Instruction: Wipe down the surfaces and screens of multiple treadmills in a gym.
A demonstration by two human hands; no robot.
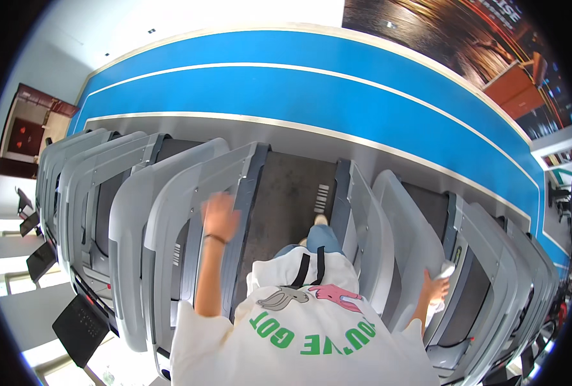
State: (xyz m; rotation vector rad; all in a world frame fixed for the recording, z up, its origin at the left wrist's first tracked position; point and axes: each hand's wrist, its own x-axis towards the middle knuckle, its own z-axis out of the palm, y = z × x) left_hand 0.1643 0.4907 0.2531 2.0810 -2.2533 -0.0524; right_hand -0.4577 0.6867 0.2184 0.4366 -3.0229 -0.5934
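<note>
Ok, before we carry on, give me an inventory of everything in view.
Treadmills: several, overlapping too much to count, grey, both sides
Screens: at least four, black, far left
Belt: one underfoot, dark grey, centre
Floor strip: one, blue with white lines, across the top
Wall picture: one, dark and golden, upper right
Cloth: one, white, lower right
Shirt: one, mostly white, lower centre
Left hand: one, bare, left of the belt
Right hand: one, bare, holding the cloth

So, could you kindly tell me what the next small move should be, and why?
Perhaps slide the white cloth along the grey side panel with the right grip: that grip already holds the cloth beside this panel, while the left grip, though blurred, looks empty.
</note>
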